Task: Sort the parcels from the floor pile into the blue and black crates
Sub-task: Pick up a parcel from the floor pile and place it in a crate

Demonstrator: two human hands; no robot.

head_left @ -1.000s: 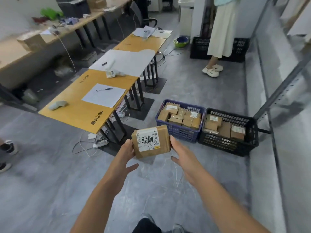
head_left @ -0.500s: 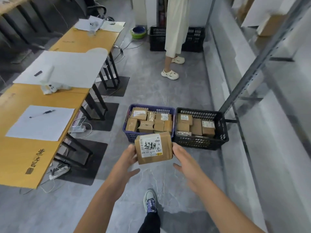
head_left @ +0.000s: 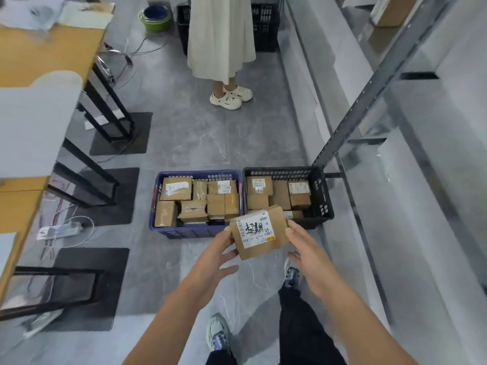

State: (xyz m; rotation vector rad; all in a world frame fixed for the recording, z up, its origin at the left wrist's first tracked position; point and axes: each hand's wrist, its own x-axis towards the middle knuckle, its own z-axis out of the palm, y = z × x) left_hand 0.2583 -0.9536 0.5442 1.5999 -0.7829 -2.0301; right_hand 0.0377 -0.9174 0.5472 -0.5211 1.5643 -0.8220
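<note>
A brown cardboard parcel point(head_left: 259, 231) with a white label and black handwriting is held between my two hands, above the near rims where the blue crate point(head_left: 195, 231) and the black crate point(head_left: 322, 196) meet. My left hand point(head_left: 220, 250) pinches its left edge, thumb on top and fingers beneath. My right hand point(head_left: 307, 248) presses straight fingers against its right edge. Both crates stand side by side on the grey floor, and each holds several brown parcels. The floor pile is out of view.
Wooden tables on black legs point(head_left: 105, 127) run along the left, with a power strip point(head_left: 59, 230) and cables on the floor. A person in a long white skirt point(head_left: 221, 38) stands beyond the crates. A metal shelf upright point(head_left: 369, 93) slants on the right. My feet point(head_left: 217, 335) are below.
I have walked up to the crates, which now lie just below the parcel. The parcel has shifted right, toward the black crate. Both hands hold it as before.
</note>
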